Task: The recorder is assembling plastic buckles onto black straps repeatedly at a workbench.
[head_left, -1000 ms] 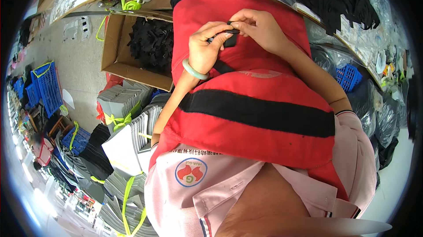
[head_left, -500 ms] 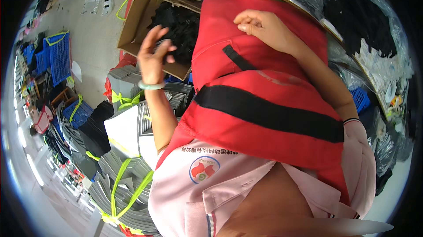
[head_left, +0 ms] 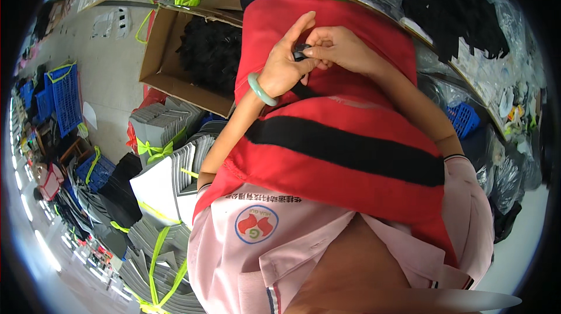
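Over the lap of my red apron (head_left: 350,162), both hands meet at a small, dark, shiny black piece (head_left: 300,53) whose kind I cannot make out. My left hand (head_left: 279,70), with a pale green bangle at the wrist, holds it by the thumb side while the index finger points up and away. The fingertips of my right hand (head_left: 340,50) pinch the same piece from the right. Just left of my lap, an open cardboard box (head_left: 151,60) holds a heap of black pieces (head_left: 210,48).
Stacks of grey sheets (head_left: 166,124) tied with yellow-green strips stand at my left. Farther left are blue plastic crates (head_left: 63,101). A worktable edge (head_left: 429,39) curves round the front and right, with black material (head_left: 456,13) on it. A blue basket (head_left: 461,118) sits at the right.
My left hand has come from beside the box over to my right hand above the apron. Both hands now hold the small black piece between them.
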A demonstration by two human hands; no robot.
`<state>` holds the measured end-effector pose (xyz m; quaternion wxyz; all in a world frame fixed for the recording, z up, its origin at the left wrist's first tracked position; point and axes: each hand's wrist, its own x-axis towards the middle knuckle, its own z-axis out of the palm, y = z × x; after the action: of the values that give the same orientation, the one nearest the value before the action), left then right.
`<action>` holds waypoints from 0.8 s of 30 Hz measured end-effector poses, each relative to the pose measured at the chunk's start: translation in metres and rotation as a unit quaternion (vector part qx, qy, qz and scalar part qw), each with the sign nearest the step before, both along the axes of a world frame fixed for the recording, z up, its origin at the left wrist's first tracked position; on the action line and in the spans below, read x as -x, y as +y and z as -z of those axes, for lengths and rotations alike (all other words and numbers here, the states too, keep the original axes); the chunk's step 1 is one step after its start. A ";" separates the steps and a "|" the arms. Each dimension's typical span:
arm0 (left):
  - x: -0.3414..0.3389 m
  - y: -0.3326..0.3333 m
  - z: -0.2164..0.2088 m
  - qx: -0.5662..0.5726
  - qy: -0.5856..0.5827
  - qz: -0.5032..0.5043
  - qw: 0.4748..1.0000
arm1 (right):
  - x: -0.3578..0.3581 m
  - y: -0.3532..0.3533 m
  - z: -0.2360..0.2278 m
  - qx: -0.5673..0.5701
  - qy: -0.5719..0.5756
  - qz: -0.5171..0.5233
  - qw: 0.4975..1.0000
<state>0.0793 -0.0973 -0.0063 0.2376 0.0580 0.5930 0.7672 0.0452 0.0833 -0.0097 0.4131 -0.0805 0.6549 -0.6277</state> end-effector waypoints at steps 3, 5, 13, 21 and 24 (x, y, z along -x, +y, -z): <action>0.000 -0.007 0.001 -0.070 -0.064 -0.005 0.996 | 0.004 0.004 -0.005 0.014 0.009 0.033 0.999; 0.006 -0.021 0.009 -0.134 -0.134 -0.041 0.981 | 0.010 0.016 -0.007 0.037 0.013 0.084 0.996; 0.006 0.010 0.017 0.138 -0.010 0.009 0.990 | -0.001 0.031 0.006 0.025 0.022 0.078 0.996; 0.018 0.014 0.016 -0.107 -0.198 -0.038 0.974 | 0.021 0.105 -0.059 -0.198 0.414 0.278 0.844; 0.021 0.016 0.011 -0.141 -0.281 -0.053 0.948 | 0.060 0.162 -0.049 -0.405 0.654 0.227 0.598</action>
<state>0.0584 -0.0816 -0.0175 0.3429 -0.1582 0.3904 0.8397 -0.0147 0.2452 0.0393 -0.2908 -0.1424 0.9340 -0.1507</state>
